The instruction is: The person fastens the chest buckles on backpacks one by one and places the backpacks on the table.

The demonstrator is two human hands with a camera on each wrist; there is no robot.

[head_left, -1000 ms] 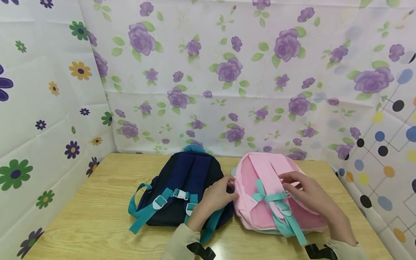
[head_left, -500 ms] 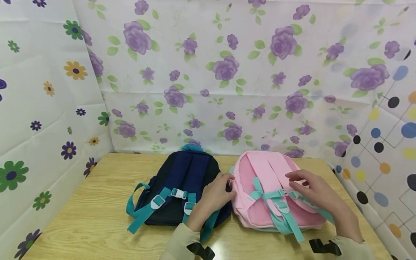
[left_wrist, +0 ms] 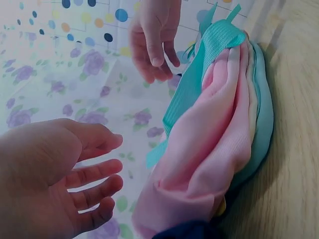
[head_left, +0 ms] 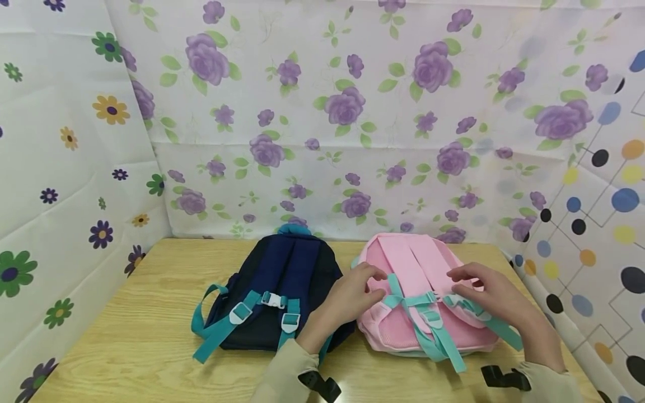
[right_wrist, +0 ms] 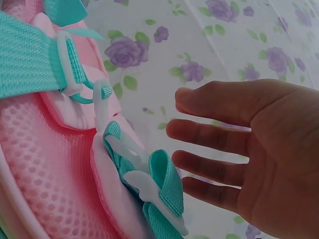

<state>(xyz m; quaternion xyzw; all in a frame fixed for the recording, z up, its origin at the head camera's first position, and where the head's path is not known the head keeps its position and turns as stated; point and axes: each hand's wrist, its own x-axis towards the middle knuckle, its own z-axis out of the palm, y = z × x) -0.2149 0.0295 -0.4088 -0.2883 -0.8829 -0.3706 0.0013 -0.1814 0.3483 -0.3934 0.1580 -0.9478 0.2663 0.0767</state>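
Note:
A pink backpack (head_left: 415,274) lies with its shoulder straps facing up on the right part of the table. Its teal webbing (head_left: 443,341) crosses the lower half, with pale plastic buckles (right_wrist: 67,62) seen close in the right wrist view. My left hand (head_left: 353,296) hovers over the bag's left side, thumb and fingers spread apart and holding nothing. Above the bag's right side is my right hand (head_left: 499,296), its fingers loosely bent and apart from the straps. Both wrist views show bare space between each thumb and fingers.
A navy backpack (head_left: 287,268) with teal straps and a white chest buckle (head_left: 274,300) lies left of the pink one, partly behind my left forearm. Patterned cloth (head_left: 302,129) hangs behind and beside the wooden table (head_left: 126,313).
My left hand has moved right, from the gap between the two backpacks to over the pink one. The right hand has drawn rightward, away from the pink bag's straps.

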